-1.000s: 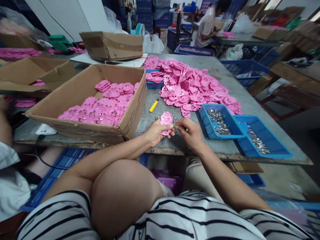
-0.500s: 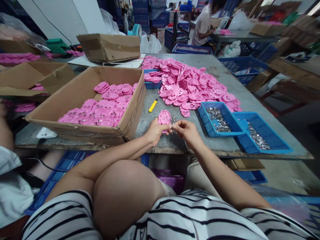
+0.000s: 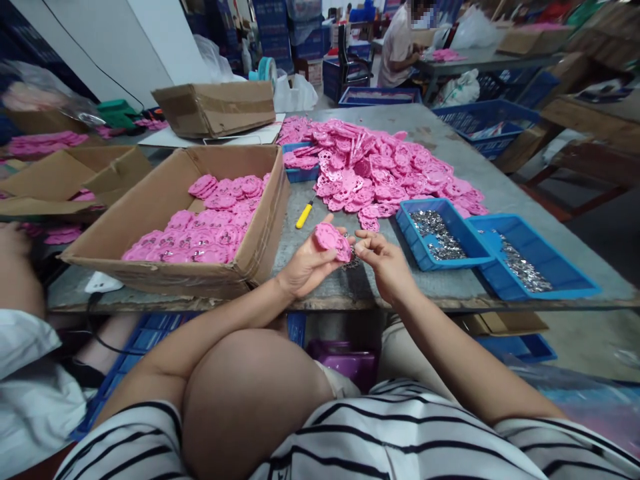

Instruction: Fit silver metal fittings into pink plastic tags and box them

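My left hand [image 3: 307,267] holds a pink plastic piece [image 3: 331,240] between thumb and fingers, tilted above the table near its front edge. My right hand [image 3: 383,261] is at the piece's right side with thumb and forefinger pinched; whatever is between them is too small to make out. Under and between the hands lies a small heap of metal parts [image 3: 353,259], partly hidden. Beyond the hands spreads a large pile of pink pieces [image 3: 380,167]. To the left, a cardboard box [image 3: 170,272] holds rows of pink pieces with metal parts on them.
Two blue trays [image 3: 435,265] [image 3: 565,293] with metal parts stand at the right. A yellow-handled tool [image 3: 303,215] lies behind my left hand. A small blue tray [image 3: 300,175] holds pink pieces. At the far left is a person's arm [image 3: 17,273]; another person [image 3: 395,50] sits at the back.
The pink piece has tilted over, and my left hand has turned with its fingers more spread. My right hand has shifted slightly right. The view has moved a little.
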A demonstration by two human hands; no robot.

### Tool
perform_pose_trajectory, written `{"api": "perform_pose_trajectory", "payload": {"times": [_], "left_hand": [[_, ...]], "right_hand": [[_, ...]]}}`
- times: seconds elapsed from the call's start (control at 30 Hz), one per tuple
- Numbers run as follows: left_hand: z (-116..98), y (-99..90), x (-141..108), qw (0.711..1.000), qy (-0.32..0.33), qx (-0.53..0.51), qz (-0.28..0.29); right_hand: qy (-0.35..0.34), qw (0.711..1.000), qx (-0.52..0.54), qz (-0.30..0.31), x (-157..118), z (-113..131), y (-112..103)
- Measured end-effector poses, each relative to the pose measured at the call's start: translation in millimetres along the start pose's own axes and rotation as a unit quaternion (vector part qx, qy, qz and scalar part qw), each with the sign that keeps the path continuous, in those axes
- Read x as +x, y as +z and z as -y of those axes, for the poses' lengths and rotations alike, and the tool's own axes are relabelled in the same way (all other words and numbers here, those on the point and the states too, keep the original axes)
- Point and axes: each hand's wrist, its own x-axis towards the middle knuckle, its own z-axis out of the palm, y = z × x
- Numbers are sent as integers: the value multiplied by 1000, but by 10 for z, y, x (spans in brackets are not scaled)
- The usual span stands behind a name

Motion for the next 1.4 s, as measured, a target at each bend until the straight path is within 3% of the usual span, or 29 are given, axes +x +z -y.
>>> {"api": "perform_pose_trajectory", "payload": {"times": [0.2,0.6,1.1,1.4], "left_hand": [[-27,0,-33,997,42,63,34],[23,-40,-17,984,108,119,74],[-6,22,-53,985,109,124,48],[21,18,-47,985,114,127,39]], "right_hand": [[16,999,19,36,-94,92,26],[-22,1000,-16,12,-85,104,127],[-33,999,-39,2,-91,81,143],[-80,993,-80,-19,-105,13,182]]}}
